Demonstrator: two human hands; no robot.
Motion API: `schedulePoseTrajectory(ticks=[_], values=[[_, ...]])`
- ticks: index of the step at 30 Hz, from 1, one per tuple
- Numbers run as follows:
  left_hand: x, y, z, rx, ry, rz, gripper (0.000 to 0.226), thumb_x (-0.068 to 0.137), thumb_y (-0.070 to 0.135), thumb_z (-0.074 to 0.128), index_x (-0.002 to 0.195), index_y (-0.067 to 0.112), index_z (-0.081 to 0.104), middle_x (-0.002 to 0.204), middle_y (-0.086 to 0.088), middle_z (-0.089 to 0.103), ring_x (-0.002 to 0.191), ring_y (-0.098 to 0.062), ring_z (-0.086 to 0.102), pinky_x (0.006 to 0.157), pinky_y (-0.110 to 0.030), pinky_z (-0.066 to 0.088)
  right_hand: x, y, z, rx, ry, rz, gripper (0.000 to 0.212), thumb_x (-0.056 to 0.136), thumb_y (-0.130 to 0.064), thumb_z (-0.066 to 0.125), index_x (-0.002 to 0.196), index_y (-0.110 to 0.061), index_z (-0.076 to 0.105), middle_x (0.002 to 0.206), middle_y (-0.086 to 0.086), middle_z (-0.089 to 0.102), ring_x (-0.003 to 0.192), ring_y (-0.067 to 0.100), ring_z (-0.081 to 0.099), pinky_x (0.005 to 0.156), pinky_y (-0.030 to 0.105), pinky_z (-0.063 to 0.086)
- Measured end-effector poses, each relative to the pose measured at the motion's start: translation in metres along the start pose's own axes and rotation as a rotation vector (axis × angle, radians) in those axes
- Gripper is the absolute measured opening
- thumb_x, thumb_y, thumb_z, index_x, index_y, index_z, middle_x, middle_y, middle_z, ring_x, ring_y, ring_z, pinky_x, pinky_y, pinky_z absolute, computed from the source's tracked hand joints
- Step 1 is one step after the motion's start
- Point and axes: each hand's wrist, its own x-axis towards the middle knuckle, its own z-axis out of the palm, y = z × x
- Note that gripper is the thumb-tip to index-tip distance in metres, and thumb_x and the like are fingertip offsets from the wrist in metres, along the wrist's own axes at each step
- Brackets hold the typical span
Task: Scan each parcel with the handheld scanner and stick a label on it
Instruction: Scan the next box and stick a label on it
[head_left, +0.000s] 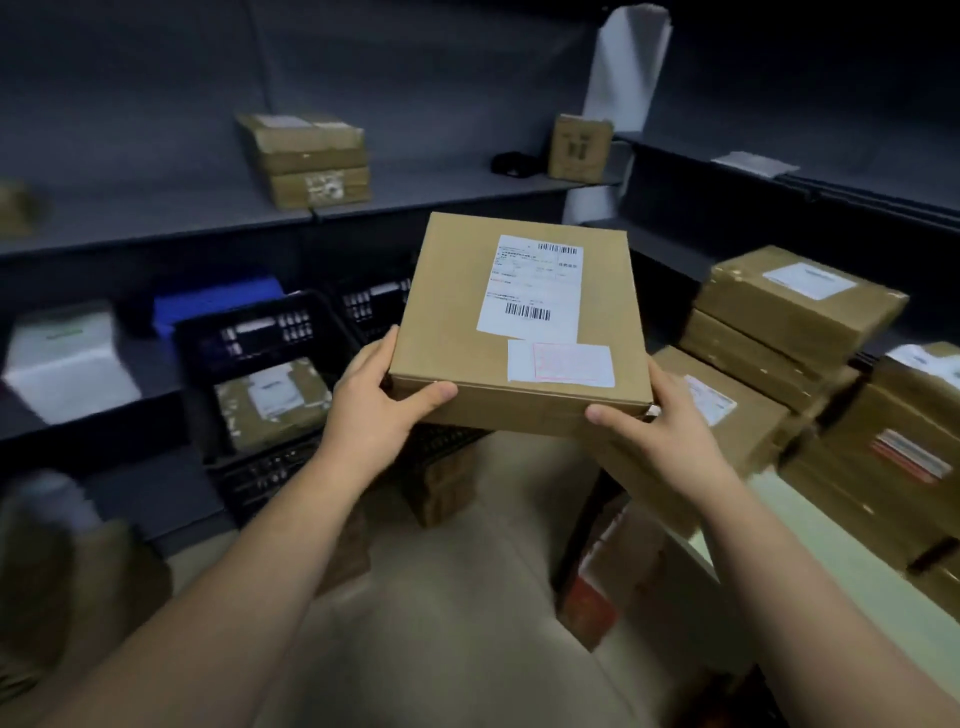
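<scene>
A flat brown cardboard parcel (457, 312) is held up in the air at the centre of the head view. On its top face are a white shipping label (532, 286) with barcodes and a smaller white label with red print (561, 364). My left hand (374, 400) grips the parcel's near left corner, thumb across the front edge. My right hand (654, 421) grips the near right corner, thumb on the front face. No handheld scanner can be made out.
Stacked brown parcels (795, 306) fill a table at the right. A black crate (270, 379) with a parcel in it stands on a low shelf to the left. Two stacked boxes (306, 161) and a small box (579, 148) sit on the upper shelf behind.
</scene>
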Motion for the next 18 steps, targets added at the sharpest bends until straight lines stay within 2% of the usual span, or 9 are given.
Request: schedulePoseTrajectory(ticks=[2,6,9,11,13,16,18], values=[[0.022,-0.022,-0.037,0.006,0.049,-0.013,0.08,0.077,0.036,0.082,0.147,0.036,0.043,0.146,0.014,0.043,0.13,-0.011,0.045,0.112,-0.035,0.038,0.033,-0.016,0.042,0.01,-0.035,-0.035,0.067,0.078,-0.036,0.081,0.135,-0.045,0.047,0.128,-0.006,0.051,0.121,0.005,0.043,0.102,0.028,0.037],[0.052,-0.06,-0.099,0.043,0.14,-0.06,0.076,0.078,0.032,0.081,0.145,0.036,0.044,0.141,0.012,0.047,0.118,-0.007,0.049,0.099,-0.017,0.039,0.092,-0.043,0.122,0.042,-0.172,-0.108,0.067,0.075,-0.045,0.081,0.133,-0.05,0.048,0.129,-0.012,0.053,0.127,0.008,0.044,0.105,0.035,0.039],[0.066,-0.092,-0.136,0.061,0.21,-0.105,0.074,0.08,0.03,0.08,0.144,0.036,0.043,0.134,0.017,0.047,0.117,-0.005,0.048,0.099,-0.022,0.039,0.127,-0.059,0.18,0.096,-0.255,-0.093,0.066,0.074,-0.031,0.085,0.124,-0.056,0.048,0.122,-0.019,0.051,0.12,0.004,0.045,0.092,0.02,0.037],[0.074,-0.115,-0.155,0.088,0.251,-0.163,0.076,0.08,0.032,0.08,0.145,0.033,0.043,0.134,0.017,0.047,0.118,-0.004,0.048,0.096,-0.019,0.038,0.149,-0.063,0.217,0.102,-0.31,-0.087,0.071,0.072,-0.033,0.084,0.133,-0.047,0.049,0.125,-0.012,0.051,0.118,0.005,0.047,0.088,0.016,0.036],[0.084,-0.143,-0.169,0.106,0.286,-0.221,0.078,0.076,0.039,0.082,0.144,0.032,0.045,0.137,0.013,0.051,0.119,-0.007,0.051,0.099,-0.025,0.043,0.17,-0.062,0.255,0.102,-0.381,-0.085,0.079,0.068,-0.04,0.084,0.138,-0.042,0.048,0.13,-0.008,0.052,0.121,0.008,0.049,0.095,0.024,0.04],[0.099,-0.184,-0.18,0.131,0.307,-0.321,0.089,0.063,0.064,0.077,0.141,0.034,0.046,0.136,0.012,0.055,0.121,-0.01,0.055,0.102,-0.041,0.049,0.201,-0.05,0.306,0.111,-0.484,-0.058,0.089,0.056,-0.056,0.082,0.138,-0.044,0.048,0.135,-0.008,0.055,0.125,0.013,0.051,0.107,0.039,0.042],[0.111,-0.207,-0.183,0.155,0.317,-0.365,0.092,0.062,0.065,0.076,0.141,0.03,0.047,0.134,0.009,0.055,0.119,-0.011,0.055,0.1,-0.041,0.05,0.222,-0.036,0.337,0.105,-0.54,-0.063,0.088,0.055,-0.056,0.083,0.135,-0.045,0.049,0.134,-0.009,0.058,0.126,0.016,0.052,0.108,0.045,0.043]])
